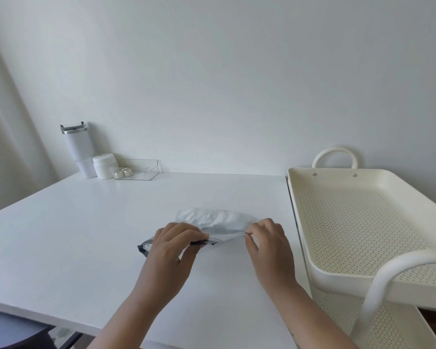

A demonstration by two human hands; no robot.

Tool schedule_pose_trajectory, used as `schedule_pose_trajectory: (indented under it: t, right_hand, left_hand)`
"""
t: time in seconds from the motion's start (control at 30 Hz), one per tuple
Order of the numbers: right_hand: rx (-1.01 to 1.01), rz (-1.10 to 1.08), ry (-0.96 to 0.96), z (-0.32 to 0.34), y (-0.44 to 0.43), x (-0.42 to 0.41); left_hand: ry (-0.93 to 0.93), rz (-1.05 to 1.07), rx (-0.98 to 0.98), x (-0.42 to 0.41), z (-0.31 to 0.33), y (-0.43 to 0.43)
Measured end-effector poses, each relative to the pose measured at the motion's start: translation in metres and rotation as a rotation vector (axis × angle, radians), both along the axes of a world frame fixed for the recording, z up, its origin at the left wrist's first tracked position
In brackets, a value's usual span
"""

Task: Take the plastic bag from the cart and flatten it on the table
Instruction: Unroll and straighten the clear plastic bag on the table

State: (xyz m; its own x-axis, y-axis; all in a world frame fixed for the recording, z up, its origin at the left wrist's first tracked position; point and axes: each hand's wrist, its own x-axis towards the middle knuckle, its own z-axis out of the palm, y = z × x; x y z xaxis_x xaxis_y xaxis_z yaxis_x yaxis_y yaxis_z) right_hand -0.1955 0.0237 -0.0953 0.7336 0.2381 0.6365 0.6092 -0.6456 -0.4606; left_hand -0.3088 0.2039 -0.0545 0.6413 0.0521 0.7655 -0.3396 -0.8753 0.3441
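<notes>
Hands (173, 244) (268, 241) pinching plastic bag (219, 222) edge, mid-table (86, 235), cart (363, 177) right.

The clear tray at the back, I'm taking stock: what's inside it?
Two small silvery objects lie at the left end of the clear tray; what they are is too small to tell. The rest looks bare.

Both bare forearms reach up from the bottom of the frame toward its lower middle. The left hand (173, 244) and right hand (268, 239) sit near each other, knuckles up, fingers curled in pinches.
</notes>
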Motion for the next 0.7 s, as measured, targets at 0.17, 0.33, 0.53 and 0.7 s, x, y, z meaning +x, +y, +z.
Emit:
schedule_pose_trajectory:
  t: [0.17,0.33,0.53,0.7]
  right_hand:
    - [0.048,0.238,-0.015,0.002,-0.001,-0.011]
    - [0.115,0.232,-0.047,0.000,0.000,-0.013]
    - [0.165,0.187,0.077,-0.003,-0.003,-0.003]
    - [0.348,0.184,0.189,-0.003,-0.008,0.006]
  left_hand:
    - [0.005,-0.010,-0.036,0.004,-0.001,-0.007]
    - [0.018,-0.062,0.035,0.007,-0.001,-0.010]
    - [0.029,0.050,0.176,0.009,-0.009,-0.014]
    - [0.294,0.328,0.214,0.004,-0.016,0.015]
